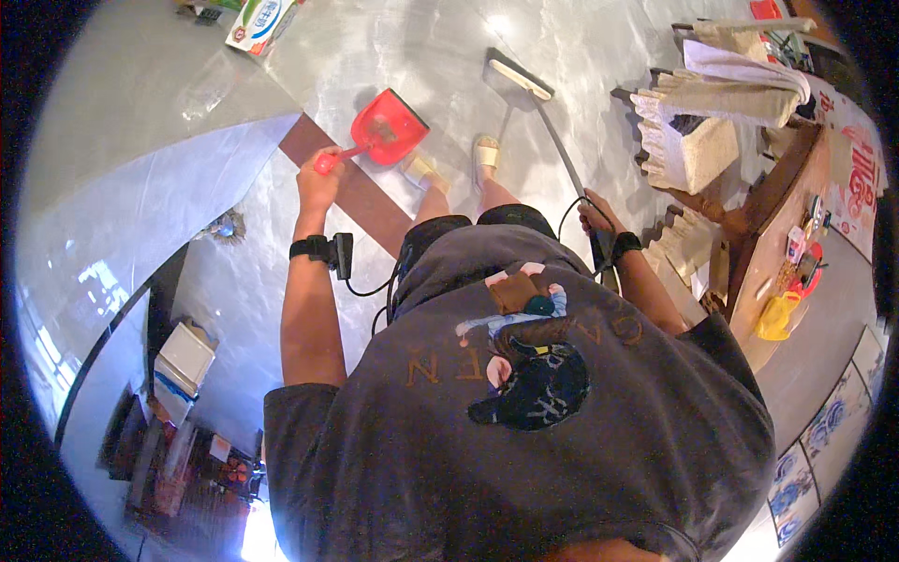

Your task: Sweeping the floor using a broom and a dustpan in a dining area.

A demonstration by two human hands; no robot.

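A red plastic dustpan point(393, 133) hangs out in front of me at the left, my left hand point(319, 183) gripping its handle. Some brownish debris lies inside the pan. My right hand point(598, 213) is closed around the grey pole of a broom point(558, 137). That pole slants forward to a pale, narrow broom head point(520, 79) with dark bristles by the floor. Between the two tools stand my feet in light yellow slippers point(486, 154). A black strap with a device circles my left wrist, and a black band and cable are at the right.
A dark reddish-brown strip point(351, 186) crosses the glossy grey floor beside my left foot. At the right stand covered stools or chairs point(692, 154) and a wooden table point(779, 246) with small items and a yellow object. A printed carton point(263, 24) sits at the upper left.
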